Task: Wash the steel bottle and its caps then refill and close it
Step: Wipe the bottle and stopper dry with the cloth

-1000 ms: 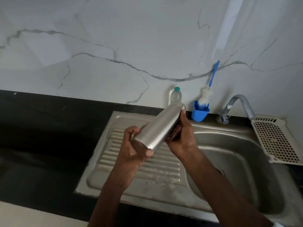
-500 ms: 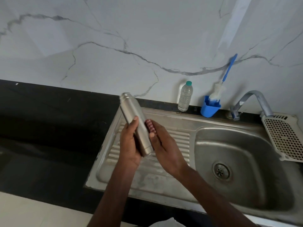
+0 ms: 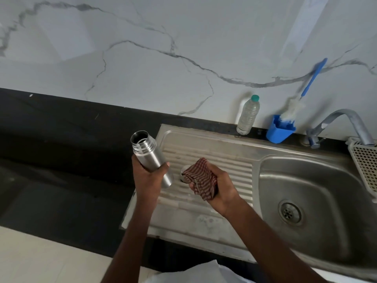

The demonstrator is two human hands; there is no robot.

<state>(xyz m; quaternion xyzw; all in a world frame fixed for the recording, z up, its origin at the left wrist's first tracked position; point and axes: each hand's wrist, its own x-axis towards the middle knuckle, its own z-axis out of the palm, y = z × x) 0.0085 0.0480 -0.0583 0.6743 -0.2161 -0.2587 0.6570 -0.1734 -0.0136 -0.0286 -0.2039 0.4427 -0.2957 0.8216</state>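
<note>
Steel bottle (image 3: 150, 156), brushed and dull silver, sits left of centre in the frame, tilted with its open threaded mouth toward the upper left and its base lower right; no cap is on it. One left hand (image 3: 148, 176) wraps its fingers and thumb round the lower half of the body, holding it above the left edge of the sink (image 3: 204, 144). One right hand (image 3: 220, 190), just right of the bottle and not touching it, clutches a bunched brown striped cloth (image 3: 201, 180) over the ribbed drainboard. A small grey rounded object peeks out at the cloth's left edge; what it is cannot be told. Toward the upper right stand one clear plastic bottle (image 3: 247, 116) with a green cap, one blue holder (image 3: 279, 129) with one bottle brush (image 3: 293, 107), one tap (image 3: 346, 123) and one white perforated basket (image 3: 365, 160).
</note>
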